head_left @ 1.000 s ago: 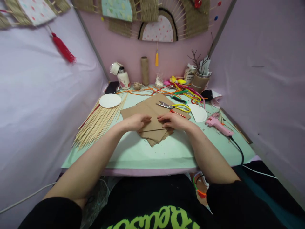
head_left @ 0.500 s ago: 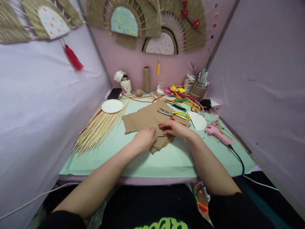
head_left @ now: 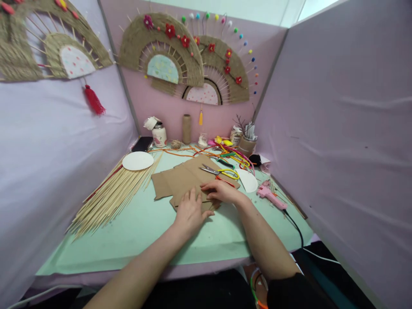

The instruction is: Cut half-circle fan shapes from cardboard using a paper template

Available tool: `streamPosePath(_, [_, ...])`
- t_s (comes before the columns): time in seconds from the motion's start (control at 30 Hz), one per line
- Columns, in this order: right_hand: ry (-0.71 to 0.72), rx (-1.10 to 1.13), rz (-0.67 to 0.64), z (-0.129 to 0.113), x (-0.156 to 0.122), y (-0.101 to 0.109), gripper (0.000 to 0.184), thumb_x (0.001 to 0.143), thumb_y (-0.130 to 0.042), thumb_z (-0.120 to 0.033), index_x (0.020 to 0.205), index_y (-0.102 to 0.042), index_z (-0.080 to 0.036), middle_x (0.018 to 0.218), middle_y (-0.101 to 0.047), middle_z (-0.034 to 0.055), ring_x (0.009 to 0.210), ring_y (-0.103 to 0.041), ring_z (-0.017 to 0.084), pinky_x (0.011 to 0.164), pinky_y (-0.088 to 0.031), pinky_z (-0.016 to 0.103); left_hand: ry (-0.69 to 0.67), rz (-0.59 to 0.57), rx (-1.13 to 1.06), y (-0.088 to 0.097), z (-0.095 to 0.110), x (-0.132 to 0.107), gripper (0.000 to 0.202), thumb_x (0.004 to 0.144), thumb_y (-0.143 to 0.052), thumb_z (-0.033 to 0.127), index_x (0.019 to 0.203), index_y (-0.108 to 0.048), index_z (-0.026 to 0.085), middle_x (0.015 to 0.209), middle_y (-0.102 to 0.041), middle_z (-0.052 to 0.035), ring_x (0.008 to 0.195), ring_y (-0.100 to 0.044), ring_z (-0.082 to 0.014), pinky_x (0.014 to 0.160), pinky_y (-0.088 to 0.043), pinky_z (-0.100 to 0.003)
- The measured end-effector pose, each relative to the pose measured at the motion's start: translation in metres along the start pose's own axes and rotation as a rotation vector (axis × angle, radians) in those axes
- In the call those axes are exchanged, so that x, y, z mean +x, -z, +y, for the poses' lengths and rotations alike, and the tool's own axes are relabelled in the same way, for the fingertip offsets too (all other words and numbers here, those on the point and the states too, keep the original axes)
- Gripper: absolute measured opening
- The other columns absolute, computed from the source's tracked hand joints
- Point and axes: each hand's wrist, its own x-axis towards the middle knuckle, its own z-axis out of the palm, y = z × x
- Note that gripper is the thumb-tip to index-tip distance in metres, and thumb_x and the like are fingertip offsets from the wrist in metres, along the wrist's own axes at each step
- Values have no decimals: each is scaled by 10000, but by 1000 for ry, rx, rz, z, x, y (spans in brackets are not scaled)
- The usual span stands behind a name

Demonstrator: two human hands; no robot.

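Overlapping pieces of brown cardboard (head_left: 182,178) lie on the table in front of me. My left hand (head_left: 189,212) rests flat on their near part, fingers spread and thumb out to the side. Just right of it, my right hand (head_left: 221,191) lies on the cardboard with its fingers bent a little and apart, nothing visibly gripped. Beyond the right hand, scissors (head_left: 222,172) with yellow and red handles lie with parted blades on top of the cardboard. What is under both palms is hidden.
Left is a bundle of thin wooden sticks (head_left: 109,199) with a white paper oval (head_left: 138,161) on it. Right are a white half-disc (head_left: 247,180) and a pink glue gun (head_left: 271,196) with a cord. Pliers (head_left: 225,163), pipe cleaners (head_left: 240,158) and a bottle (head_left: 159,135) stand or lie behind.
My left hand has flattened and spread its fingers on the near cardboard. My right hand has stayed close to the scissors. The view has tilted up and shifted right.
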Motion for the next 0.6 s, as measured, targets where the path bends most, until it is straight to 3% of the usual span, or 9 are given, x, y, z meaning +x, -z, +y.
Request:
streamPosePath(0.23, [-24, -57, -9, -11, -1, 2, 360, 746, -683, -126, 1097, -710, -202, 1254, -648, 56, 1183, -589, 197, 1011, -444, 282, -10, 30, 18, -4, 1, -1, 717, 849, -504, 568, 1358, -476, 64, 1409, -466, -223, 1290, -406, -381, 1049, -345, -470])
streamPosePath(0.33, [-84, -116, 53, -16, -3, 7, 314, 790, -642, -175, 1090, -711, -234, 1248, -654, 21, 1138, -614, 192, 975, -462, 275, -9, 27, 11, -5, 0, -1, 733, 836, -517, 579, 1352, -482, 59, 1411, -463, -225, 1292, -404, -379, 1051, -341, -461])
streamPosePath(0.47, [-233, -236, 212, -12, -8, 25, 284, 828, -595, -241, 1088, -704, -209, 1149, -699, 55, 1051, -641, 216, 900, -473, 296, -4, 48, 7, -7, 0, -1, 763, 815, -534, 599, 1354, -481, 62, 1415, -458, -224, 1288, -407, -383, 1047, -342, -454])
streamPosePath(0.6, [-396, -327, 313, -2, -20, 52, 229, 817, -604, -318, 971, -735, -208, 962, -741, 64, 872, -669, 226, 773, -475, 292, -1, 35, 2, -5, 1, -3, 842, 733, -613, 628, 1349, -484, 68, 1421, -454, -219, 1290, -402, -395, 1057, -329, -463])
